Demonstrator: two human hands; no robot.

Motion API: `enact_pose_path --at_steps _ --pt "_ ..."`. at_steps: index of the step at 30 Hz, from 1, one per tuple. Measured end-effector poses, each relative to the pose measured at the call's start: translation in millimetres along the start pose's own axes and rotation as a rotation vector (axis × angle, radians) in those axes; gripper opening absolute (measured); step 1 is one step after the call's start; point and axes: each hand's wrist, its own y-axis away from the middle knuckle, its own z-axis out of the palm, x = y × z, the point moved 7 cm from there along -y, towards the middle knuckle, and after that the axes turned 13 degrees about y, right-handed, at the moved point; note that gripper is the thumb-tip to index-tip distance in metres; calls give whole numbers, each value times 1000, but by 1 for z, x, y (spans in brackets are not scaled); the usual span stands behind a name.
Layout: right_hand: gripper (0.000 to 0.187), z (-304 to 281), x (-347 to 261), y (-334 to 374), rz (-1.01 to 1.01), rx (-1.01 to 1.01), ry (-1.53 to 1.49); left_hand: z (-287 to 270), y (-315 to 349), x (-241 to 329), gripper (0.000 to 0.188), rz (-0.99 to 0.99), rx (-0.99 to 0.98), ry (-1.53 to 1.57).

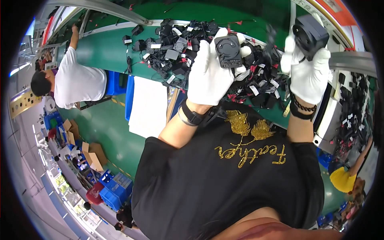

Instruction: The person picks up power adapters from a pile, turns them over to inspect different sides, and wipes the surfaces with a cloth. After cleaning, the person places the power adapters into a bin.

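Note:
Both of my hands wear white gloves and are raised over a green workbench. My left hand (210, 78) is closed around a black power adapter (229, 52), whose face with a round recess is turned up. In my right hand (308, 78) is a second black adapter body (311, 35), blocky and held up higher, fingers and thumb gripping its lower part. Beneath and between the hands spreads a heap of black power adapters (172, 54) with coiled cables, white labels and red tips. Part of the heap is hidden behind my left hand.
A metal rail (120, 14) runs along the bench's far side, and another grey bar (354, 62) crosses at the right. More cabled adapters (350, 116) lie at far right. A white sheet-topped bin (148, 106) stands left of me. A co-worker in white (80, 80) sits farther left.

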Motion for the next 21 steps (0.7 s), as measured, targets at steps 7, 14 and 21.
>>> enact_pose_path --at_steps 7,14,21 --pt "38 -8 53 63 626 171 -535 -1 -3 -28 58 45 -41 -425" --pt "37 -12 58 83 316 -114 -644 -13 -7 -46 65 33 42 -522" --pt "31 -35 41 98 90 397 401 2 -2 -65 60 181 58 -956"
